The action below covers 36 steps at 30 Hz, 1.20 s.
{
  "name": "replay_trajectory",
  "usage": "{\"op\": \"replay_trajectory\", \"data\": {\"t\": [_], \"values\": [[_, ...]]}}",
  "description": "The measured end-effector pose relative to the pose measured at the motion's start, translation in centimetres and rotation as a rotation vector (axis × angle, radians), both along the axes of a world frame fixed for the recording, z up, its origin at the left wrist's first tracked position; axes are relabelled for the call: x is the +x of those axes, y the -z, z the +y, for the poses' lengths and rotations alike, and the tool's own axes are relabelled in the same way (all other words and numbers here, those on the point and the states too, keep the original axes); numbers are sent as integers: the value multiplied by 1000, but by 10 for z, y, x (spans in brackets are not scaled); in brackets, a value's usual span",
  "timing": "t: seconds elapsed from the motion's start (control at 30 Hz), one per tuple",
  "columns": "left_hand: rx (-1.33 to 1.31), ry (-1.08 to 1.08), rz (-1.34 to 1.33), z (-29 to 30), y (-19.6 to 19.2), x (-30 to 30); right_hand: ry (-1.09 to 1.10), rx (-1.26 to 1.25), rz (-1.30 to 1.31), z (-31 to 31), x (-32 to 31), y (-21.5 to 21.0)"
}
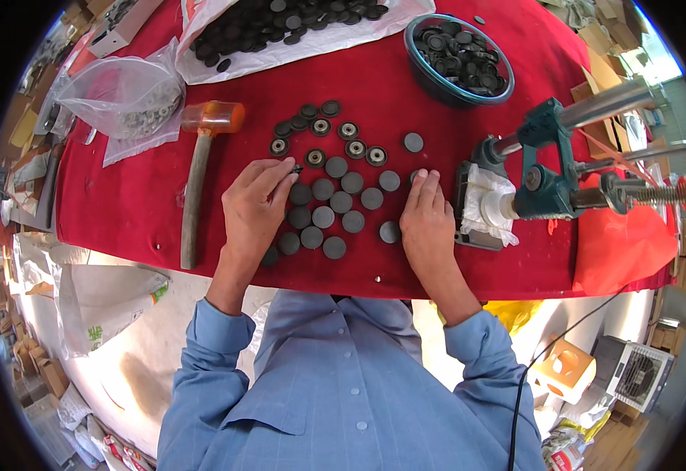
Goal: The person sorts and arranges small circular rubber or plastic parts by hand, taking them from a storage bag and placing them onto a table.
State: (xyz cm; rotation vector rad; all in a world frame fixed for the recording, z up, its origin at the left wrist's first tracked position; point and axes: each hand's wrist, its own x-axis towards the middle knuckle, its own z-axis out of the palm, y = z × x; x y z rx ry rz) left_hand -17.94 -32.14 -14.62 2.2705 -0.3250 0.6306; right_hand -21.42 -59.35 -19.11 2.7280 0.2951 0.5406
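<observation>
My left hand [257, 200] is closed in a pinch at the left side of a group of black round caps. A small dark edge of a black cap [297, 168] shows at its fingertips; the rest of it is covered. My right hand [428, 224] lies on the red cloth with its fingers stretched out. Its fingertips partly cover a dark disc at their left edge. Between my hands several black caps [352, 183] lie smooth face up. Beyond them a few caps [315, 158] lie turned over, each showing a metal ring in its centre.
A press with a green bracket [545, 161] stands right of my right hand. A mallet [194, 188] with an orange head lies left. Behind are a bowl of caps [417, 59], a white sack [311, 59] bearing caps, and a clear bag [107, 98] of small metal parts.
</observation>
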Motion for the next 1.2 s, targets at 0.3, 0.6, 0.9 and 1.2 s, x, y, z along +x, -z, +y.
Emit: {"op": "replay_trajectory", "data": {"t": [0.3, 0.6, 0.9, 1.2], "values": [[-62, -19, 29, 2, -14, -8, -125, 720, 146, -27, 25, -31], [-72, -28, 51, 7, -15, -8, -50, 1141, 274, -28, 30, -36], [-79, -1, 19, 3, -10, -7, -192, 841, 102, -30, 27, -21], [-68, -1, 24, 4, -12, 1, -195, 462, 47, -27, 5, -3]]}}
